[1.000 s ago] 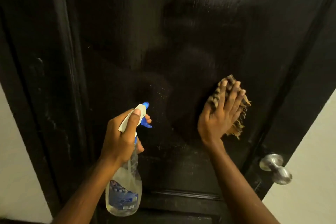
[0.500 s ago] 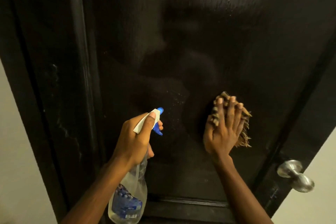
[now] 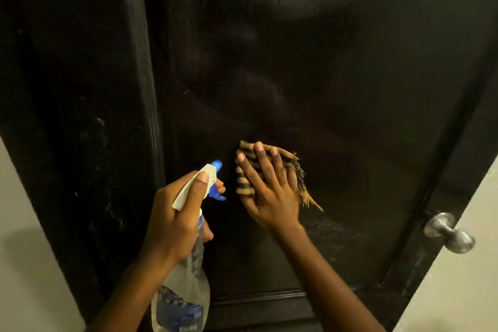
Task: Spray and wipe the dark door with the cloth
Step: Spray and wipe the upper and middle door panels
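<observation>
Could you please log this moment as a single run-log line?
left hand: grips spray bottle | right hand: presses cloth flat on door | knob: untouched

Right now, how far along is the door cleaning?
Done: spray droplets speckle the door below the cloth. In hand: the right hand presses the cloth flat on it; the left hand grips the spray bottle. Left: pale smears along the left side.

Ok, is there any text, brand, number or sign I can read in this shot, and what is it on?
Blue label on the spray bottle: some print is there, but it is too blurred and dim to read; no brand or number can be made out.
Dark door, door knob, cloth: no words or signs visible.
</observation>
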